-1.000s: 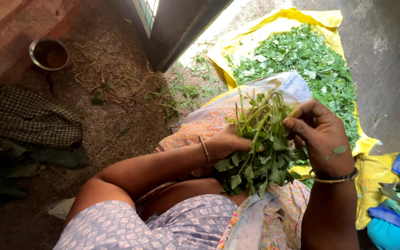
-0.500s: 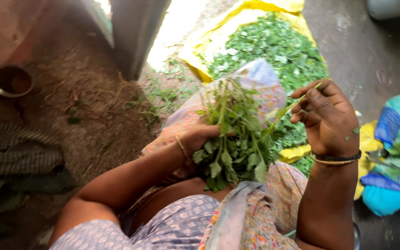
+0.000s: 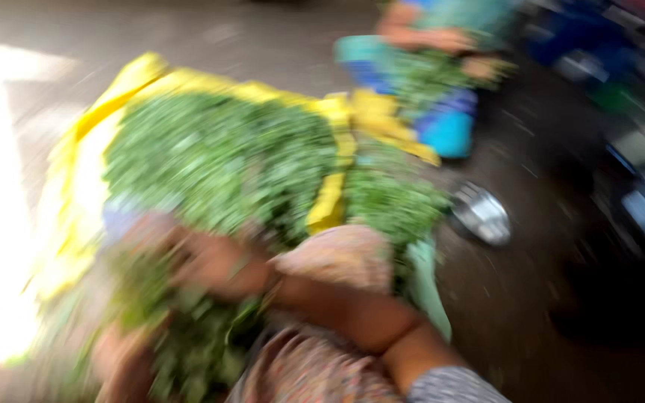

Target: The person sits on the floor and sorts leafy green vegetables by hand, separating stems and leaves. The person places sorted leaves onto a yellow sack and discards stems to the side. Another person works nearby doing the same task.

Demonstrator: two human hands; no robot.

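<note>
The view is heavily blurred. My right hand (image 3: 214, 265), a bangle at its wrist, reaches leftward across my lap onto a bunch of leafy green stems (image 3: 188, 343); its grip is too smeared to read. My left hand (image 3: 117, 358) is at the bottom left under the same bunch and seems to hold it. Just beyond my hands, a yellow cloth (image 3: 326, 201) on the floor carries a big heap of plucked green leaves (image 3: 218, 157).
A smaller pile of greens (image 3: 393, 198) lies right of the yellow cloth, with a metal bowl (image 3: 479, 213) on the dark floor beside it. Farther back another person's hand (image 3: 449, 37) works greens over blue cloth (image 3: 449, 130). Bright light washes out the left edge.
The view has swung sharply right and blurred. My right hand, which was lifted off the bunch, has come back onto it. The doorway and small pot have left the view.
</note>
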